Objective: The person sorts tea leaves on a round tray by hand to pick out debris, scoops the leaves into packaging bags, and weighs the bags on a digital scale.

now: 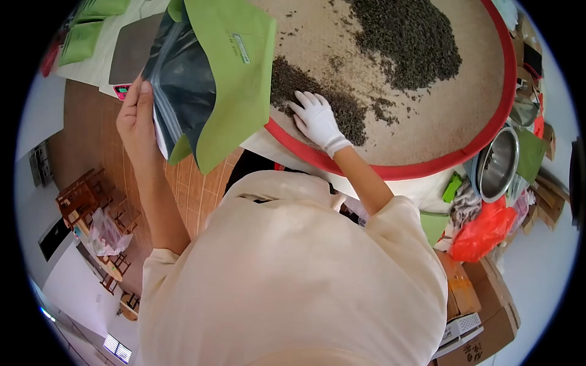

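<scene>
My left hand, bare, grips the edge of a green zip pouch, thumb on the near side. The pouch gapes wide, showing its dark silvery lining; whether anything lies at its bottom is hidden. In a white glove, my right hand rests with fingers spread on a smaller pile of dark dried tea leaves. That pile lies near the red rim of a large round tray. Farther back on the tray is a bigger heap of tea leaves.
Left of the pouch stands a digital scale, with more green pouches beyond it. At the right are a steel bowl, a red plastic bag and cardboard boxes. Wooden furniture stands farther left on the floor.
</scene>
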Demonstrator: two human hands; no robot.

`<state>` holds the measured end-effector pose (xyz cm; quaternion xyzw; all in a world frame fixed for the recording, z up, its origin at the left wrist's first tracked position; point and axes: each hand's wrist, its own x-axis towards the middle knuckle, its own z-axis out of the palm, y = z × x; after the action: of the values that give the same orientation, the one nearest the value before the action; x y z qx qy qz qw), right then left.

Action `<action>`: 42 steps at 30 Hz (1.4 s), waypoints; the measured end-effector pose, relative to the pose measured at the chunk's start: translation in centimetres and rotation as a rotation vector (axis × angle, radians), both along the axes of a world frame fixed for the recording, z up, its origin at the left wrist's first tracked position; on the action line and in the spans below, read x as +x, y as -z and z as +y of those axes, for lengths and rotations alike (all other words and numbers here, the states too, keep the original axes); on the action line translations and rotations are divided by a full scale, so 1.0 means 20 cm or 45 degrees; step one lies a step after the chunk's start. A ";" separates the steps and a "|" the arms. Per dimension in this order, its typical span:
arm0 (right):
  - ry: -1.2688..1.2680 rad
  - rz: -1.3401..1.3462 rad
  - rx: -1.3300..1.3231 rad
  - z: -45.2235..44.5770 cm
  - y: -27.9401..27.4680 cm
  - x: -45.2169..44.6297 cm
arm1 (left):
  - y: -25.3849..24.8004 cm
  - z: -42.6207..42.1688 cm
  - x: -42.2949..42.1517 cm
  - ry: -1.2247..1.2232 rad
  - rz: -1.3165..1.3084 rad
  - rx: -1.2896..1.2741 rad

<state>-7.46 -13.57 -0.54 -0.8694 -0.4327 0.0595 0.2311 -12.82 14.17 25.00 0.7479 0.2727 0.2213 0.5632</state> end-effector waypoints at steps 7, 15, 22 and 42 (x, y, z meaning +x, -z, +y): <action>0.040 0.141 -0.014 -0.34 -0.16 -0.06 | 0.00 -0.04 0.01 0.023 -0.063 -0.046; -0.039 0.003 -0.130 -0.08 -0.10 0.07 | -0.01 -0.08 0.02 0.053 -0.039 -0.074; -0.079 0.029 -0.110 -0.01 -0.01 0.10 | -0.03 -0.12 0.02 0.057 -0.020 -0.017; 1.266 1.909 1.464 -0.23 -0.65 0.13 | 0.03 -0.43 0.22 0.377 0.265 0.202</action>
<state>-4.85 -18.25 12.43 -0.4502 0.2602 0.2649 0.8121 -8.52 5.59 24.44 0.8409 0.1981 0.0782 0.4976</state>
